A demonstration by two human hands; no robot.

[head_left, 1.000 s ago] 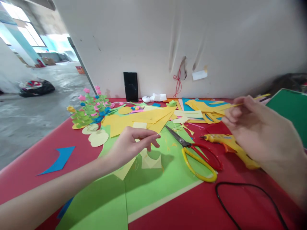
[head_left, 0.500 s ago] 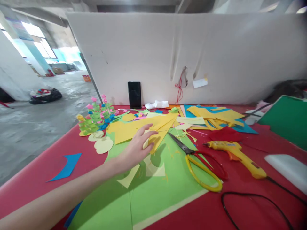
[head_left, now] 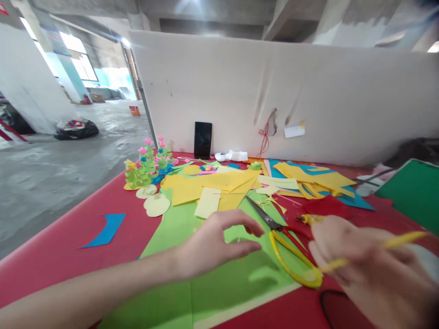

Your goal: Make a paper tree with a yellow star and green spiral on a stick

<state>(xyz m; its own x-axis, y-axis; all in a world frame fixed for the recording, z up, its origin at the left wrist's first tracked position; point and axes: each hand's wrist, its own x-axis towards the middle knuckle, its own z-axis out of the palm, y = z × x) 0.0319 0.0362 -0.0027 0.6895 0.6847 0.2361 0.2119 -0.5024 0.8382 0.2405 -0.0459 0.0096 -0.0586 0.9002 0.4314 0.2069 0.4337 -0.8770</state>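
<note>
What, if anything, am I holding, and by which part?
Your right hand holds a thin yellow stick, blurred, around its middle, both ends sticking out. Your left hand holds nothing visible.

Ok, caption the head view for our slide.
Left hand over green paper, right hand holding a thin yellow piece, scissors between.

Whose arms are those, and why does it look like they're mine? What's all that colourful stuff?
Those are a person's bare arms; there's no robot here. The camera sits on that person's head, looking forward and down, so you see much as they do. The left hand is open over the green paper, with nothing visible in it. The right hand holds a thin yellow thing, too blurry to name. On the red table lie scissors, yellow paper and a blue paper piece. A black phone stands before the white board.
</note>
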